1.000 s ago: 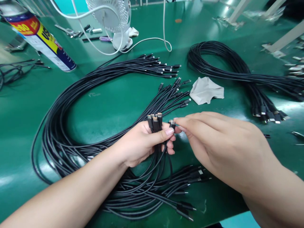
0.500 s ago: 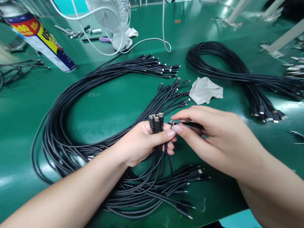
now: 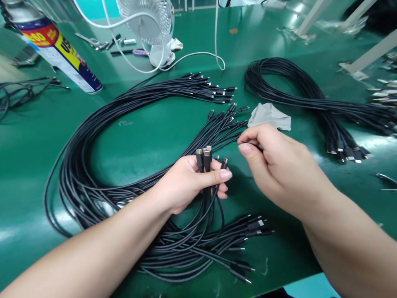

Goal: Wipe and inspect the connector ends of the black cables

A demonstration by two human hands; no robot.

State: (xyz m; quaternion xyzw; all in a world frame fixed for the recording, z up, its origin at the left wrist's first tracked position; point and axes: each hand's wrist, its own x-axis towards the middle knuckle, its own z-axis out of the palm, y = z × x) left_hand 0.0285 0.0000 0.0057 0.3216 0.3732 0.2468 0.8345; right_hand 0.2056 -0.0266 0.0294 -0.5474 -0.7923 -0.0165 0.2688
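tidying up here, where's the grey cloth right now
In the head view, the grey cloth lies right of centre on the green table, just beyond the right hand, between cable plugs and the looped black cables.

Bare forearms (image 3: 114,242) extend below a person's equally bare left hand (image 3: 189,180) and right hand (image 3: 281,169), both slim-fingered, with smooth, rounded thumbnails (image 3: 226,174) showing.
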